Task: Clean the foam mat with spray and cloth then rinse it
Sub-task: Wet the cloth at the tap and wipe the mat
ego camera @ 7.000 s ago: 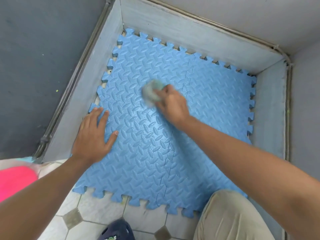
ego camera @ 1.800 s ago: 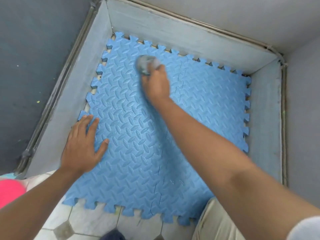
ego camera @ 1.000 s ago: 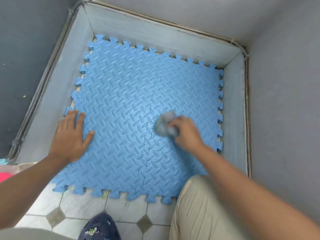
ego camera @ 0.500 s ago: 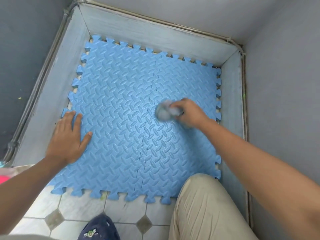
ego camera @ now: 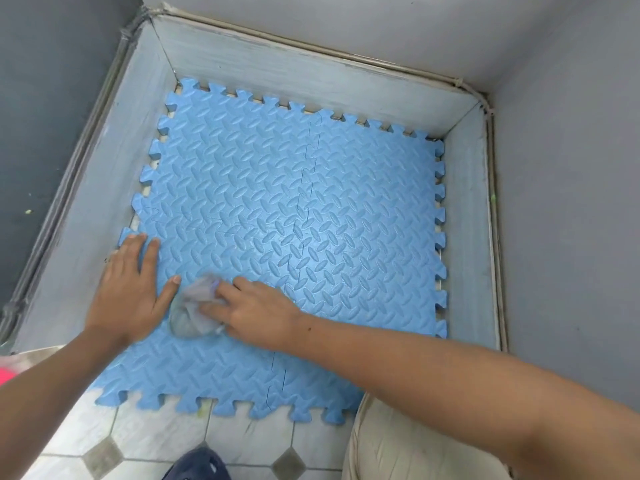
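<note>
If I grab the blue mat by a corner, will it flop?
Probably floppy: the mat looks like thin foam. It might come apart, since puzzle seams join its pieces. It likely slides easily on tile; the left hand presses flat on it, perhaps to steady it.

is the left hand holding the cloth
No, the left hand lies flat on the mat beside the cloth, and the right hand presses it.
</note>
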The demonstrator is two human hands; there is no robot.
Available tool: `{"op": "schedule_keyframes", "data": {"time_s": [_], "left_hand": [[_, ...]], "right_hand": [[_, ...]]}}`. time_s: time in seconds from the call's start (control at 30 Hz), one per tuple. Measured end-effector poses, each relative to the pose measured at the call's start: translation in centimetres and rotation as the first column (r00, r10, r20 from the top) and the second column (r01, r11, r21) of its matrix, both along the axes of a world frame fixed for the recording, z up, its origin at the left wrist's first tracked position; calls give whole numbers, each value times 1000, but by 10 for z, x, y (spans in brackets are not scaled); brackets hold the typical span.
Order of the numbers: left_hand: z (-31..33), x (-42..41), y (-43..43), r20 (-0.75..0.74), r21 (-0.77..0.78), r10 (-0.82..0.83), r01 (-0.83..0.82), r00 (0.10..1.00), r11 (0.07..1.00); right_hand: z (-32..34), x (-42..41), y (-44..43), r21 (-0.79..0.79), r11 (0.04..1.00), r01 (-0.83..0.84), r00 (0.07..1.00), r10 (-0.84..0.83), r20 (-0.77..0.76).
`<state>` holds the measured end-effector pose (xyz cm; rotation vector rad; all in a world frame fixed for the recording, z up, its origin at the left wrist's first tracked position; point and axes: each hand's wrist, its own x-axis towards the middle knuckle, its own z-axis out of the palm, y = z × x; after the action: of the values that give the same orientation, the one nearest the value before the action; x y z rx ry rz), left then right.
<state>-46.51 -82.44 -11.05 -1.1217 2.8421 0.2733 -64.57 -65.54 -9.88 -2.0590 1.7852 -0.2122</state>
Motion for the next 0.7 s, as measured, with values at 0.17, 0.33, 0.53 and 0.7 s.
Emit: {"op": "schedule_keyframes", "data": {"time_s": [0.17, 0.33, 0.53, 0.7], "left_hand": [[-1, 2, -1, 20, 31, 15, -15, 1000, 999], [-3, 3, -3, 46, 40, 10, -12, 999, 999], [0, 3, -5, 64, 55, -3, 0, 998, 998], [5, 2, -4, 107, 64, -10, 4, 994, 998]], "right_hand": [[5, -106, -60, -49, 998, 32, 997, -36, -72], [14, -268, -101, 6, 633, 774, 631, -770, -101], [-2, -245, -70, -24, 495, 869, 495, -869, -18], [0, -150, -45, -13, 601, 799, 600, -797, 71]]}}
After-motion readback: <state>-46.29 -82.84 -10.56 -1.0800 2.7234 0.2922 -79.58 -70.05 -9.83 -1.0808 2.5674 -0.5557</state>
